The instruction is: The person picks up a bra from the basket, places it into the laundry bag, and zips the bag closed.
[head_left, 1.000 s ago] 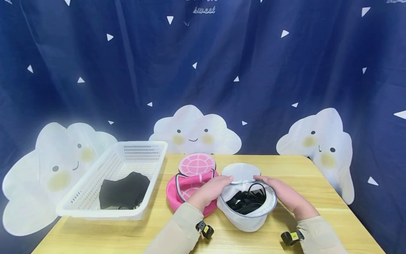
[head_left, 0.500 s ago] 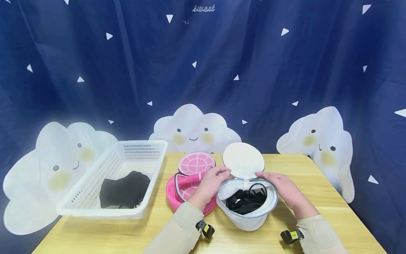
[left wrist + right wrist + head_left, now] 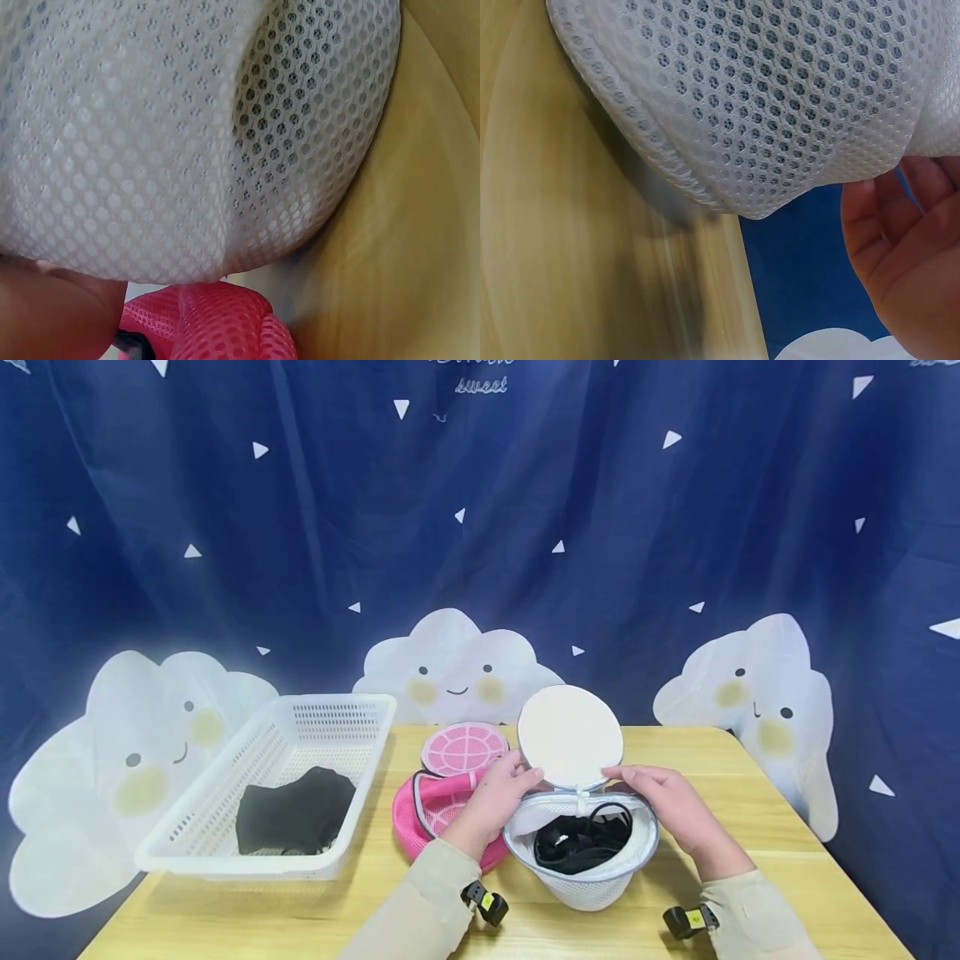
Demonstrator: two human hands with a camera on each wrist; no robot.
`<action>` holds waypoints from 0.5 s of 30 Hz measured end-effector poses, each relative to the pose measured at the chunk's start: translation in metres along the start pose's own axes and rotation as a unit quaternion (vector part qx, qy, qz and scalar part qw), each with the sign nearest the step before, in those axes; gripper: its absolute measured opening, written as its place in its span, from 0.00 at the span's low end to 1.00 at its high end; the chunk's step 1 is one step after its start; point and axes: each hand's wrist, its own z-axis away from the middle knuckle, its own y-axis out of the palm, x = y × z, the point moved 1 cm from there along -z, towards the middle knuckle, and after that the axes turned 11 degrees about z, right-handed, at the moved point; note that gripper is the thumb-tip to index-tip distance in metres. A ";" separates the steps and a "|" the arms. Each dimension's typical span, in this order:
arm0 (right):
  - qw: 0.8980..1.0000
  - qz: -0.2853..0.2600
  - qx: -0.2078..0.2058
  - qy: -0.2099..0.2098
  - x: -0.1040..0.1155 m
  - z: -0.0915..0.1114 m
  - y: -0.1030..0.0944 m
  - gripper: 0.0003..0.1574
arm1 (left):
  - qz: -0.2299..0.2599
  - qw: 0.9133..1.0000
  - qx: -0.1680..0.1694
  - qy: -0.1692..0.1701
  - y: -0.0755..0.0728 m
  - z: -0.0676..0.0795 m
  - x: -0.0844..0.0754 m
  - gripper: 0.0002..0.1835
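A white mesh laundry bag (image 3: 588, 892) stands on the table with its round lid (image 3: 570, 735) raised at the back. Inside lies a bundle of black fabric (image 3: 577, 845) with thin loops; its exact kind is unclear. My left hand (image 3: 493, 800) holds the lid's lower left edge, thumb in front. At the lower right edge my right hand (image 3: 678, 810) grips it with the thumb inward, other fingers behind the bag. Both wrist views show the mesh wall close up, with the right hand's curled fingers (image 3: 874, 214) at the bag's rim.
A pink mesh bag (image 3: 408, 818) with its lid folded back sits left of the white one, partly behind my left forearm. Farther left is a white plastic basket (image 3: 198, 863) holding a black cloth item (image 3: 296, 810). A blue curtain (image 3: 480, 527) hangs behind the table (image 3: 750, 827).
The white lid has tilted up from lying back to nearly upright. My hands have shifted slightly at its lower edge, and the bag's opening has widened a little.
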 end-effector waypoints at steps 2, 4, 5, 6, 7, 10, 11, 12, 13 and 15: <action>1.000 -0.001 -0.005 -0.005 0.000 0.000 0.000 0.21 | -0.001 1.000 0.004 0.001 0.000 0.000 0.000 0.15; 1.000 -0.019 -0.009 -0.005 0.000 0.000 0.001 0.18 | -0.001 1.000 0.006 0.002 0.000 0.001 -0.001 0.15; 0.999 -0.030 -0.011 -0.005 0.000 -0.001 0.001 0.17 | -0.002 1.000 0.008 0.006 0.000 0.001 -0.001 0.15; 0.999 -0.041 -0.011 -0.007 0.000 -0.001 0.001 0.16 | -0.002 1.000 0.010 0.009 0.000 0.001 -0.001 0.15; 0.998 -0.055 -0.012 -0.008 0.000 -0.001 0.001 0.16 | -0.004 1.000 0.013 0.014 0.000 0.001 -0.001 0.15; 0.997 -0.077 -0.019 -0.013 0.001 -0.002 0.000 0.15 | -0.013 0.999 0.022 0.033 0.001 0.002 -0.002 0.16; 0.997 -0.078 -0.022 -0.017 0.001 -0.002 0.000 0.16 | -0.015 0.999 0.026 0.038 0.001 0.002 -0.003 0.16; 0.996 -0.079 -0.023 -0.020 0.001 -0.002 0.000 0.17 | -0.019 0.999 0.029 0.042 0.002 0.003 -0.004 0.16; 0.996 -0.077 -0.026 -0.024 0.001 -0.002 0.000 0.17 | -0.022 0.998 0.030 0.045 0.002 0.003 -0.004 0.16; 0.997 -0.064 -0.030 -0.028 0.000 -0.003 0.000 0.18 | -0.025 0.998 0.034 0.050 0.002 0.003 -0.005 0.16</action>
